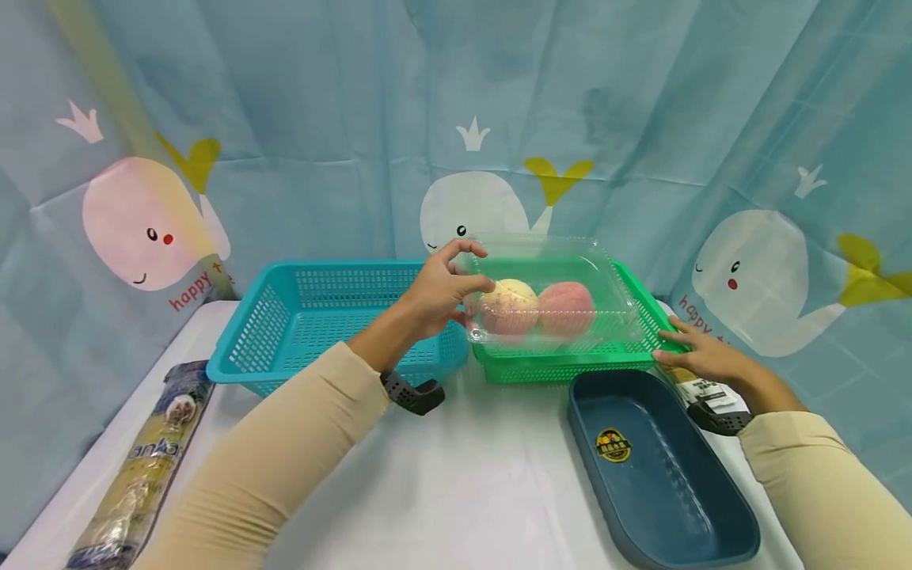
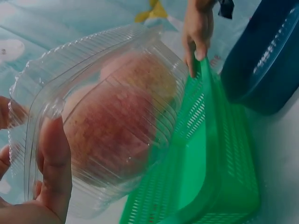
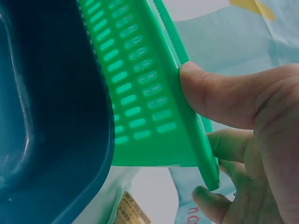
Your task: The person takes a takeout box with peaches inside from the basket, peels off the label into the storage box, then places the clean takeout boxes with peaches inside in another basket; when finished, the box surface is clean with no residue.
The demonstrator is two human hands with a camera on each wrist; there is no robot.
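Note:
My left hand holds the left end of a clear plastic clamshell box, its thumb and fingers on either side of the edge. Inside lie two peaches, one yellowish-pink and one pinker. The box is raised and tilted over the green plastic basket, and the left wrist view shows it apart from the basket's rim. At the basket's right corner, my right hand grips the rim, its thumb on one side and fingers on the other.
A teal basket stands at the left. In front of the green basket lies a dark blue tray with a round sticker. A printed plastic bag lies far left; another package is partly hidden beneath my right wrist. A whale-print curtain hangs behind.

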